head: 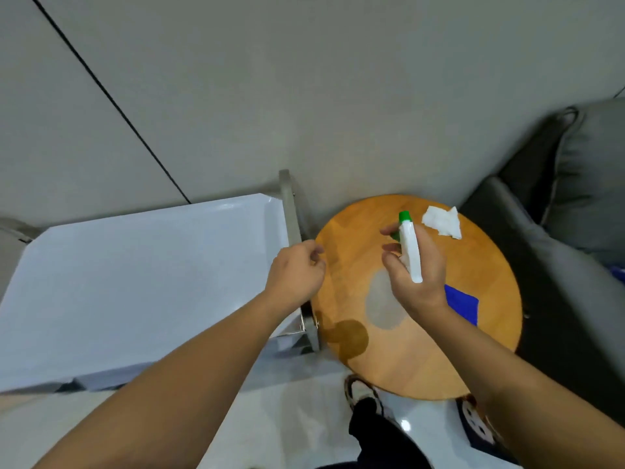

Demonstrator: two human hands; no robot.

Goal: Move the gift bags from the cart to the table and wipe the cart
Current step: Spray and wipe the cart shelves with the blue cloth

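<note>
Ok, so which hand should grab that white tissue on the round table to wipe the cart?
Left, probably. The right hand is closed around the spray bottle, while the left hand holds nothing and hovers at the cart edge. The tissue lies beyond the right hand, though.

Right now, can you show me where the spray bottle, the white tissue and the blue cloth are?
spray bottle [411,252], head view, middle of its white body
white tissue [443,221], head view, centre of the crumpled sheet
blue cloth [463,302], head view, on its visible part beside the wrist
</note>
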